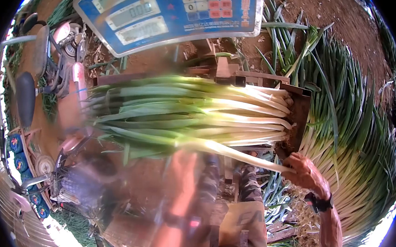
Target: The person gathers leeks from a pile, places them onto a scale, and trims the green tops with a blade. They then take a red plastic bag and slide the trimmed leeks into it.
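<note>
Long green onions (199,110) lie side by side on a metal weighing rack, green leaves to the left, white stalks to the right. One white stalk (241,155) slants off the near side of the bunch. Its root end is between the closed fingers of my right hand (302,170), which has a dark watch at the wrist. Blurred by a lens smear, my left hand (183,166) is at the near edge of the bunch, by the middle of that onion; its fingers cannot be made out.
A blue scale display (169,16) stands beyond the rack. A large heap of green onions (349,134) covers the ground at the right. Parts of a pink vehicle (76,80) stand at the left. A raised metal edge (299,119) closes the rack's right end.
</note>
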The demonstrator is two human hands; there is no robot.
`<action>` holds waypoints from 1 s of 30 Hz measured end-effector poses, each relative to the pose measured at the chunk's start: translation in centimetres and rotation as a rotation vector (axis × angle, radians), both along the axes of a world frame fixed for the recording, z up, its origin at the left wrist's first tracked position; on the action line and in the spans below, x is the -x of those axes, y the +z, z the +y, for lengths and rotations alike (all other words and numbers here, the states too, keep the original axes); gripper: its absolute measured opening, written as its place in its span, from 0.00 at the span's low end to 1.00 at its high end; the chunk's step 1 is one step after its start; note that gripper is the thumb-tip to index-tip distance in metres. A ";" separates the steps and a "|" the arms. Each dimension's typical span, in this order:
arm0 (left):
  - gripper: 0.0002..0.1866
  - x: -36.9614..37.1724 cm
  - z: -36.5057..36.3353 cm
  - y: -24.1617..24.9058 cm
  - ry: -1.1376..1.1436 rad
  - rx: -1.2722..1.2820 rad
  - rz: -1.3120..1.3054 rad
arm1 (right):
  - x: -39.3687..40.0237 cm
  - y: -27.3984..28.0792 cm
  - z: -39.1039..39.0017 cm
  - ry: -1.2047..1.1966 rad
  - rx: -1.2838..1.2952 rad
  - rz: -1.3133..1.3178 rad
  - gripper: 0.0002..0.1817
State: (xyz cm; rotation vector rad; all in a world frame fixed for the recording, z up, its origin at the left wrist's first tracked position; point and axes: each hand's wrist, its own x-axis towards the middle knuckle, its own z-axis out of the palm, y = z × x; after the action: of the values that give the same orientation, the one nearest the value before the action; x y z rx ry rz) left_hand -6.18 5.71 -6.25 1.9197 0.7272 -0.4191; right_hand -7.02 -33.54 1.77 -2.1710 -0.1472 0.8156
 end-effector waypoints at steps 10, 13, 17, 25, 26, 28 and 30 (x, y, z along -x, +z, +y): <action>0.20 1.0 -0.8 -4.8 0.189 0.380 0.060 | 0.9 1.6 2.8 0.113 -0.065 0.307 0.21; 0.20 0.6 -1.2 -4.7 0.181 0.355 0.066 | 0.7 0.9 3.8 0.183 -0.006 0.358 0.21; 0.18 0.6 -1.9 -4.4 0.208 0.297 0.069 | -2.1 0.4 7.0 0.121 0.006 0.303 0.21; 0.15 -2.0 -2.9 -2.0 0.806 0.899 0.233 | -7.7 -7.4 19.1 0.025 -0.148 0.062 0.18; 0.16 -2.1 -2.9 -1.9 0.810 0.895 0.222 | -8.0 -7.9 20.1 -0.015 -0.170 0.052 0.17; 0.18 -2.1 -2.2 -2.0 0.753 0.951 0.196 | -8.8 -7.6 21.6 -0.075 -0.159 0.068 0.10; 0.20 -2.3 -1.9 -2.3 0.775 0.989 0.201 | -8.9 -7.1 21.9 -0.113 -0.124 0.077 0.11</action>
State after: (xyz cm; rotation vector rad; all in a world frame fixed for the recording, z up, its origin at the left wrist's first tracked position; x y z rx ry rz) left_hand -3.92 3.85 -8.57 0.6058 1.0624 -0.3686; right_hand 1.92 -11.61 -5.32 -2.0094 -0.0350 0.8034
